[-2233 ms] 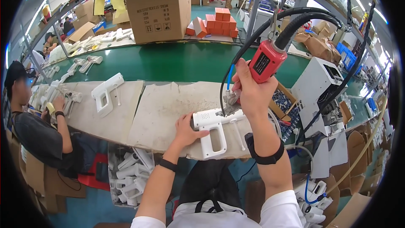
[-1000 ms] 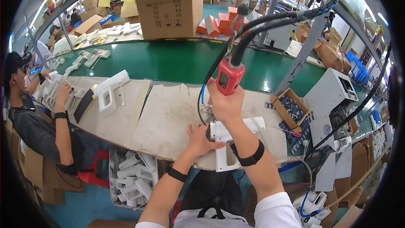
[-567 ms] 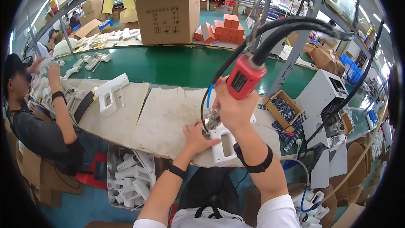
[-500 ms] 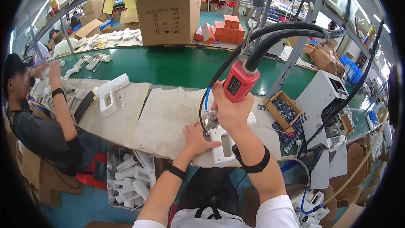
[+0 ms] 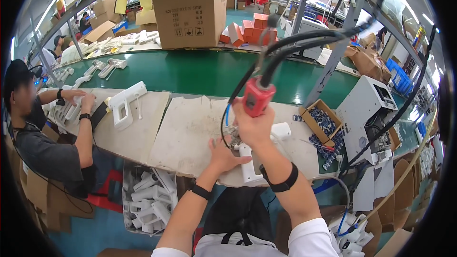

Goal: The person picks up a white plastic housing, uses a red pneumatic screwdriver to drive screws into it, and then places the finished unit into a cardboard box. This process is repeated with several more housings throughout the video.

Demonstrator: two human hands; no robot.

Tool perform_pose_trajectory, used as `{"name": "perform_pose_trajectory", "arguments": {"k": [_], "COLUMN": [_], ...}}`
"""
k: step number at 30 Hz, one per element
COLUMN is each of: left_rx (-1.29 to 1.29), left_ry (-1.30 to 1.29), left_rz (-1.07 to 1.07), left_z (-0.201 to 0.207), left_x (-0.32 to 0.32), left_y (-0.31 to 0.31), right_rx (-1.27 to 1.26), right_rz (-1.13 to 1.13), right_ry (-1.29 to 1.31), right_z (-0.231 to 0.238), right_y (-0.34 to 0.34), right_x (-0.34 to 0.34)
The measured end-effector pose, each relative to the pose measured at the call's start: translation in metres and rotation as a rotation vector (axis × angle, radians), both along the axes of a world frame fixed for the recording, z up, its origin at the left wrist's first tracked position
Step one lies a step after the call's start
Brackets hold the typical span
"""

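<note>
My right hand [image 5: 253,126] is closed around the lower part of a red handheld power tool [image 5: 257,99], which hangs from a hook and thick black cables. Below it lies a white plastic appliance body [image 5: 248,171], partly hidden behind my right forearm, with a rounded end [image 5: 282,131] showing to the right. Small metal parts [image 5: 232,138] sit at the tool's lower end, mostly covered by my hands. My left hand [image 5: 223,156] lies with fingers spread beside the body, its thumb touching the white plastic.
Another white body [image 5: 126,106] lies at left, near a co-worker [image 5: 52,147] handling white parts. A green conveyor [image 5: 200,71] runs behind. At right are a box of small blue parts [image 5: 324,121] and a grey machine [image 5: 364,114]. A bin of white housings [image 5: 150,200] stands below left.
My right hand and the red tool have shifted left and slightly down. The white body has turned, exposing its rounded end at right. The co-worker's hands have come down.
</note>
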State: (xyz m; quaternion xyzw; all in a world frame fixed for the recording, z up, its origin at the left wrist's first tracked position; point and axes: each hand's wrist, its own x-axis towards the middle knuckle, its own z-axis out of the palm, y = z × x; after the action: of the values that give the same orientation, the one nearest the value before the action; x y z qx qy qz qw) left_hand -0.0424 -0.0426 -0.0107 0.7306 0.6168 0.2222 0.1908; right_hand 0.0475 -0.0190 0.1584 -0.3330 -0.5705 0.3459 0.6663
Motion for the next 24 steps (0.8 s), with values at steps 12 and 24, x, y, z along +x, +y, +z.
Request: {"name": "perform_pose_trajectory", "arguments": {"k": [12,24], "left_rx": [0.012,0.007], "left_ry": [-0.166,-0.460], "left_rz": [-0.001,0.050], "left_z": [0.018,0.012], "left_x": [-0.001,0.031], "left_y": [-0.004,-0.038], "right_rx": [-0.080,-0.037], "right_rz": [-0.075,-0.152], "right_ry": [0.026,0.087], "right_z": [0.013,0.051], "right_y": [-0.003,-0.028], "right_x": [0.019,0.042]}}
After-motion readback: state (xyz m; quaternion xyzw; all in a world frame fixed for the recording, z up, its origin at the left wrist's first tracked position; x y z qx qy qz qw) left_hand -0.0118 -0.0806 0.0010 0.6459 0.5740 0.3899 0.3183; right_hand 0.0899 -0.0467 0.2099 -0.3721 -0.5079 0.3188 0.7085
